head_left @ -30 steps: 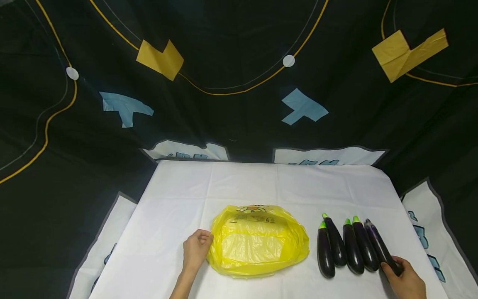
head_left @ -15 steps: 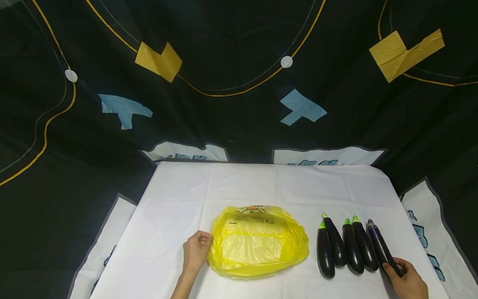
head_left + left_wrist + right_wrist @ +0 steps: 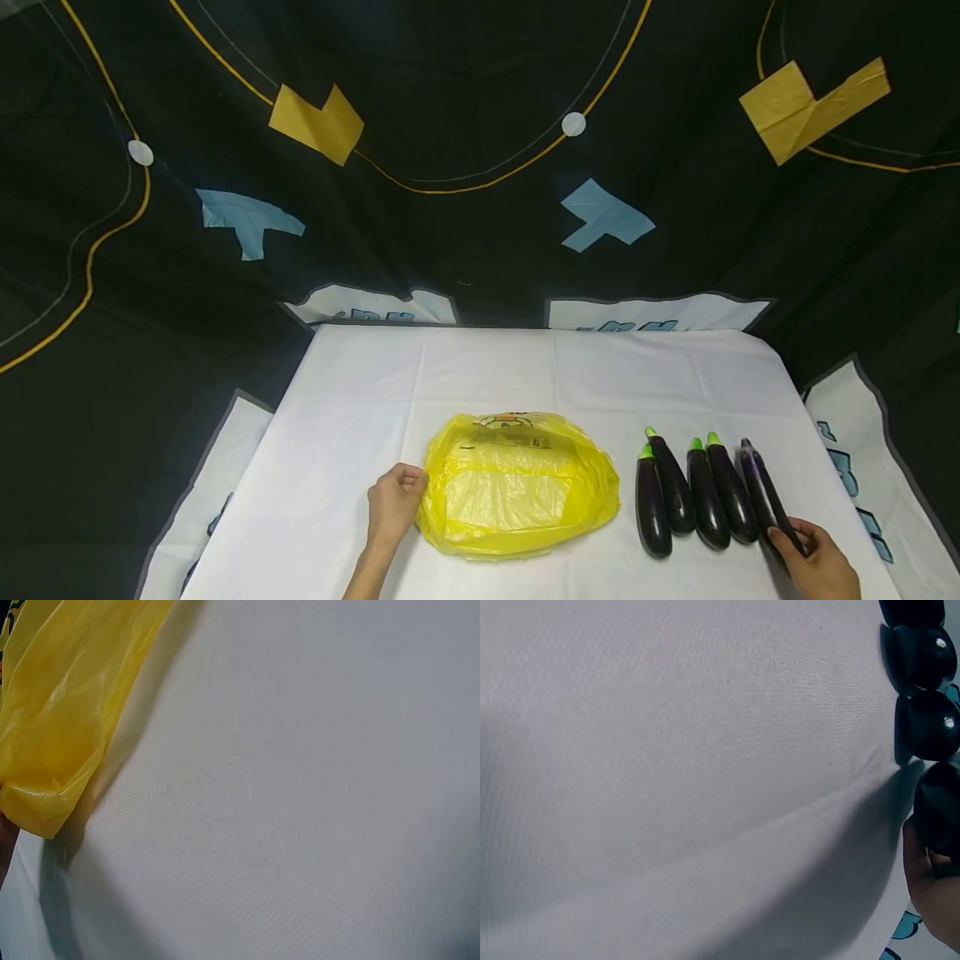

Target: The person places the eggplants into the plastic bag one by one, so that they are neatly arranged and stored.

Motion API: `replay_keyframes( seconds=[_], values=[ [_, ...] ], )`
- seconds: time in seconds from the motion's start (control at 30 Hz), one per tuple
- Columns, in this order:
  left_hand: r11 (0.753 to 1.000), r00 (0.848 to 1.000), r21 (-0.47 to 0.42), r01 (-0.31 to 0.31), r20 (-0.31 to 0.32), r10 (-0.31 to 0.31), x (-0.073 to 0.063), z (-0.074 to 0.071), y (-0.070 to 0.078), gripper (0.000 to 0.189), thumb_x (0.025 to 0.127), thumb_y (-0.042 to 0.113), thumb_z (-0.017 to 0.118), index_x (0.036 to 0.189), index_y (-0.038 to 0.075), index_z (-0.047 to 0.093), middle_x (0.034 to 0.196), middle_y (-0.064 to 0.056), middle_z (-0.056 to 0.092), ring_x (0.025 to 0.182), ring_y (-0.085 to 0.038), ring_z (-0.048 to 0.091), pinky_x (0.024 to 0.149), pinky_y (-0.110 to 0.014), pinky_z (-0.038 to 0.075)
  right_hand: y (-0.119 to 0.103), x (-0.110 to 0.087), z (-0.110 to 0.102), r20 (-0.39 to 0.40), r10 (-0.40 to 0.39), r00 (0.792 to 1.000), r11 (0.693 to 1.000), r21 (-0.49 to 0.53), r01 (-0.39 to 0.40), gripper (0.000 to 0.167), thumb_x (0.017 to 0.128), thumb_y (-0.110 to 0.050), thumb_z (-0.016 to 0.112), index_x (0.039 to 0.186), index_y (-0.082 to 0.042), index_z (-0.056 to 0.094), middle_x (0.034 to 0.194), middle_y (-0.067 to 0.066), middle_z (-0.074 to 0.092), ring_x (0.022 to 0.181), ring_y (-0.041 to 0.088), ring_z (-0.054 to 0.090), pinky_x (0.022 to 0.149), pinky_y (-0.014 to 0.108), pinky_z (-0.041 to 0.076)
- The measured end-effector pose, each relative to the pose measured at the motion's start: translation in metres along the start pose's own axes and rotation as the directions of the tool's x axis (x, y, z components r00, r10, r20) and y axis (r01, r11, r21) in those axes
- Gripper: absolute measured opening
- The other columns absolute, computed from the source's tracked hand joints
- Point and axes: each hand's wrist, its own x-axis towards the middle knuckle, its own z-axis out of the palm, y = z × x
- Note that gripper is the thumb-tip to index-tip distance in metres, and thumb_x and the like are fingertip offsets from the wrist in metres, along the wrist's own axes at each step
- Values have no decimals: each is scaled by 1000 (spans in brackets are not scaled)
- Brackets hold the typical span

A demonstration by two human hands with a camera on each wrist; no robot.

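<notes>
A yellow plastic bag (image 3: 517, 500) lies with its mouth spread wide in the middle of the head view. My left hand (image 3: 395, 504) pinches the bag's left edge between thumb and curled fingers. In the left wrist view the bag's yellow film (image 3: 56, 727) fills the upper left corner. To the right of the bag, several dark purple eggplants lie side by side in a row. My right hand (image 3: 816, 558) grips the rounded lower end of the rightmost eggplant (image 3: 765, 492). The right wrist view shows that eggplant's end (image 3: 939, 806) between thumb and fingers.
A white cloth (image 3: 487, 367) covers the table. The other eggplants (image 3: 707, 496), most with green stem ends, lie between the bag and my right hand. Behind the table hangs a dark curtain (image 3: 450, 250) with yellow and blue shapes.
The held eggplant has turned slightly, its stem end shifting a little right, away from its neighbour. My left hand and the bag stay nearly still.
</notes>
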Motion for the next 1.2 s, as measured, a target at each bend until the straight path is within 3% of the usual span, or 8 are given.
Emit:
replay_keyframes(
  seconds=[0.2,0.37,0.67,0.97,1.2],
  values=[
    [1000,1000,3,-1,-3,1,0,1,0,7,86,11,68,83,5,67,70,-1,65,58,-10,59,50,-20,49,-2,-2,-3,-5,5,1000,1000,16,-5,68,90,-50,52,119,11,46,101,30,58,89,39,58,62,36,42],
    [1000,1000,14,-7,-4,7,1,2,-1,6,86,11,68,83,5,67,70,-1,65,59,-10,59,50,-20,49,-3,-3,-7,2,9,1000,999,33,-9,70,90,-52,51,119,11,45,103,32,57,91,39,58,61,33,42],
    [1000,1000,17,-15,-6,15,0,2,0,6,85,10,68,82,5,67,70,0,65,59,-10,59,51,-19,49,0,-5,-8,22,15,1000,999,36,-16,79,88,-58,48,121,14,43,108,35,54,95,42,55,73,48,46],
    [1000,1000,-11,-23,-3,23,-1,2,3,6,85,10,68,82,5,67,69,0,64,56,-10,59,48,-22,50,-6,-11,-11,25,29,999,998,49,-31,80,87,-58,51,121,13,44,105,32,56,94,37,56,59,28,44],
    [1000,1000,-10,-20,7,20,0,2,3,6,86,11,67,83,5,67,70,-1,65,58,-10,60,50,-21,50,-12,-18,-13,45,67,997,996,57,-69,85,84,-63,53,123,11,44,106,30,55,95,35,54,65,35,47]
  ],
)
